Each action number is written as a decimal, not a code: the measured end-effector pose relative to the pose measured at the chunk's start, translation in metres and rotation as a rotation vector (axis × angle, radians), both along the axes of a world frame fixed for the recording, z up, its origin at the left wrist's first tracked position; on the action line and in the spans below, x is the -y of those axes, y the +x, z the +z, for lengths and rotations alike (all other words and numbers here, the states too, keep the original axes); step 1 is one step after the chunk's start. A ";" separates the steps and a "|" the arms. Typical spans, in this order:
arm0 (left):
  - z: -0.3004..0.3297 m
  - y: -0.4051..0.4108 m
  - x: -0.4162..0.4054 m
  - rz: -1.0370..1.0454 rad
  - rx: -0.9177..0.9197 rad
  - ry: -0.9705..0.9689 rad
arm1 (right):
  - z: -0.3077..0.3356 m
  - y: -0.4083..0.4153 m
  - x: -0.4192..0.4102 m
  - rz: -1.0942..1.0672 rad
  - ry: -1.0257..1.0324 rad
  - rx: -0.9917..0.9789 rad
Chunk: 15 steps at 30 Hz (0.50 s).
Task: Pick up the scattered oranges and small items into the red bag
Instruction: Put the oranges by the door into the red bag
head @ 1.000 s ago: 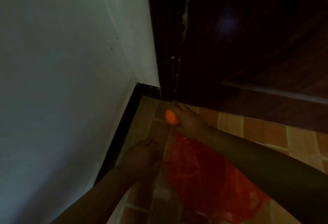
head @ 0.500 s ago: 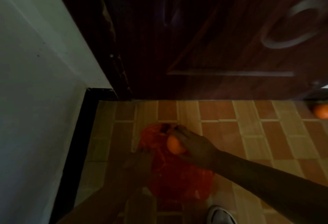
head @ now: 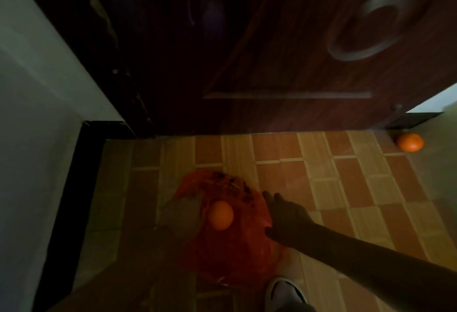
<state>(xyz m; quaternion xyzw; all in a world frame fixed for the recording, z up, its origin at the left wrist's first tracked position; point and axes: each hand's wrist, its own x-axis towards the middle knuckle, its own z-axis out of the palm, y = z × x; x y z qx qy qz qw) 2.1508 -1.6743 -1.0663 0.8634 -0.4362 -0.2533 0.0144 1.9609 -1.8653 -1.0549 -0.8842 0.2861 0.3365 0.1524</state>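
**Red bag on the tiles, one orange at its mouth**

Red plastic, thin and crumpled, makes up the bag (head: pixel 230 250) lying on the brick-patterned floor (head: pixel 346 188) near the viewer. An orange (head: pixel 220 215) shows at the bag's open top, with no fingers around it. The left hand (head: pixel 181 215) is blurred and dim at the bag's left edge, its forearm coming up from the near left; whether its fingers pinch the plastic cannot be told. The right hand (head: pixel 284 217) reaches in from the near right on a long straight forearm, palm down, fingers extended and slightly spread, holding nothing, just beside the bag's right rim. Dark print marks the bag's far side, too blurred to read. A second orange (head: pixel 410 142) sits well apart at the far right, by the foot of the dark wooden door (head: pixel 272 52). A grey shoe (head: pixel 286 292) stands at the near edge, just beside the bag. A pale wall (head: pixel 37 126) with black skirting fills the left.
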 end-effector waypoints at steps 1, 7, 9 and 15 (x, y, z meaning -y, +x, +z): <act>0.002 0.001 0.006 0.031 -0.017 -0.071 | 0.001 -0.003 0.005 -0.040 0.016 -0.013; 0.028 -0.009 0.051 0.160 -0.032 -0.287 | 0.015 -0.024 0.030 -0.280 0.020 0.119; 0.033 -0.014 0.062 0.198 -0.072 -0.391 | 0.026 -0.035 0.037 -0.387 0.029 0.212; 0.051 -0.033 0.090 0.195 -0.152 -0.632 | 0.054 -0.074 0.054 -0.650 0.035 0.565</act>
